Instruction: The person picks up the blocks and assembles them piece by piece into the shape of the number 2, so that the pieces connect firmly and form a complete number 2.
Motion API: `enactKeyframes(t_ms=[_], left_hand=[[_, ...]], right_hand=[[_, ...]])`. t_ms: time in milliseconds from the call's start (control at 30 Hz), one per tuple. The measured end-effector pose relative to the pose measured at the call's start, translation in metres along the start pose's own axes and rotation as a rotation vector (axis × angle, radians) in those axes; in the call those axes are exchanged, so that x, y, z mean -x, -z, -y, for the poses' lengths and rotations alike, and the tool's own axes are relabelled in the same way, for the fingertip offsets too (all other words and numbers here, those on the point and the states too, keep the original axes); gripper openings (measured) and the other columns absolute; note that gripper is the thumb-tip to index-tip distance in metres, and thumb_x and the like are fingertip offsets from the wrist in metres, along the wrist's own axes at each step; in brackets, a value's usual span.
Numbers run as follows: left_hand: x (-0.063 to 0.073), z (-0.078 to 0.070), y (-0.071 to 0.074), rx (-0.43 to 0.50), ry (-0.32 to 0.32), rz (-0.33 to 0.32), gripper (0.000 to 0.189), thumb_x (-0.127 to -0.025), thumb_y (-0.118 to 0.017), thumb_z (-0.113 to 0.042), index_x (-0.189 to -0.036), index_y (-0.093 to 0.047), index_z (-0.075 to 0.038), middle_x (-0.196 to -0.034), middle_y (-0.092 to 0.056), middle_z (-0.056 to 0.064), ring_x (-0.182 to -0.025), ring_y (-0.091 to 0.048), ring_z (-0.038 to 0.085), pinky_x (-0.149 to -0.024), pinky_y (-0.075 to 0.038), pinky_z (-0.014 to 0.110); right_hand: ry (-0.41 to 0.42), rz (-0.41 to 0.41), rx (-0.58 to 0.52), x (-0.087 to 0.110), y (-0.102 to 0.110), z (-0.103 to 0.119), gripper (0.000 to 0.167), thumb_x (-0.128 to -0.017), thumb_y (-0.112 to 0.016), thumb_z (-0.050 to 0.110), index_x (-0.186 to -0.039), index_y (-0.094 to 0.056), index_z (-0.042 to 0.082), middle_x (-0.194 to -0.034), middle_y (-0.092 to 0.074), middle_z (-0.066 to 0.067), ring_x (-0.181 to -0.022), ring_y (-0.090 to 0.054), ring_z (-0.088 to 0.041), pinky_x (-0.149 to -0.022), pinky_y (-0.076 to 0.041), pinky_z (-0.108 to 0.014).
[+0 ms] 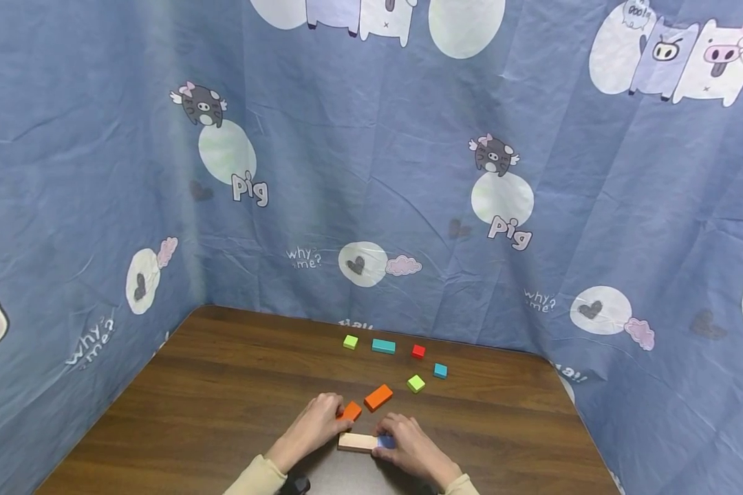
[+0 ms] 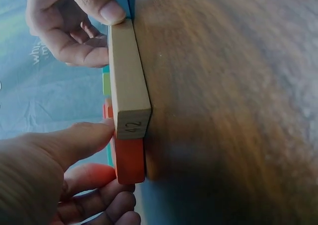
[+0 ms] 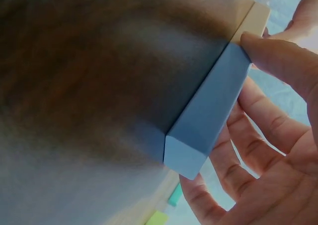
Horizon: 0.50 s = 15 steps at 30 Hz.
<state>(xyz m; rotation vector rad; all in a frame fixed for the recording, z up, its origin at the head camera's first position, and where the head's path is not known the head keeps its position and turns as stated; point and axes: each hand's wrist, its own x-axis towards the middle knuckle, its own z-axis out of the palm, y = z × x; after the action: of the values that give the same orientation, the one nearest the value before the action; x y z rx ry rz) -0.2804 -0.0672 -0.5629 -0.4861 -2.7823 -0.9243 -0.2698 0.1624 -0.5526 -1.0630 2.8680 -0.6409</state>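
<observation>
Head view from here: the left grip [image 1: 314,423] pinches an orange block [image 1: 351,412]; the right grip [image 1: 413,445] pinches a blue block [image 1: 385,442], end to end with a wooden block [image 1: 356,443].

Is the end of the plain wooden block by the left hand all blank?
No, the left wrist view shows dark writing that looks like 42 on that end of the wooden block.

Looks softly lit in the head view, with grey sheen on the bench [image 1: 342,478] just nearside of the hands [image 1: 314,421]. Looks dimmer and hazier in the left wrist view, smearing the bench's grain beside the hands and paling the curtain [image 2: 54,91]. Blurs the bench heavily in the right wrist view, with whitish glare.
</observation>
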Motion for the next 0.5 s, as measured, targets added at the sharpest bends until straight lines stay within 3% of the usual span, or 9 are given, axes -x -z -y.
enactKeyframes(t_ms=[300,500], left_hand=[[0.0015,-0.0039,0.0002,-0.008,-0.002,-0.027,0.032,-0.075,-0.081,-0.019,-0.067,-0.052,-0.008,-0.065,-0.037,-0.007,-0.057,-0.032,0.006,-0.05,-0.025,0.021],[0.0011,-0.0042,0.0006,-0.003,-0.003,-0.017,0.032,-0.075,-0.081,-0.018,-0.066,-0.052,-0.007,-0.064,-0.035,-0.008,-0.056,-0.031,0.005,-0.05,-0.024,0.021]], right_hand=[[0.01,-0.005,0.02,0.0006,0.0013,0.0006,0.025,-0.083,-0.073,0.037,-0.099,-0.066,0.019,-0.094,-0.06,0.013,-0.088,-0.051,-0.001,-0.075,-0.038,-0.026],[0.019,0.008,0.018,0.0002,0.0021,-0.001,0.032,-0.085,-0.069,0.046,-0.101,-0.067,0.019,-0.095,-0.061,0.012,-0.087,-0.05,0.001,-0.075,-0.038,-0.025]])
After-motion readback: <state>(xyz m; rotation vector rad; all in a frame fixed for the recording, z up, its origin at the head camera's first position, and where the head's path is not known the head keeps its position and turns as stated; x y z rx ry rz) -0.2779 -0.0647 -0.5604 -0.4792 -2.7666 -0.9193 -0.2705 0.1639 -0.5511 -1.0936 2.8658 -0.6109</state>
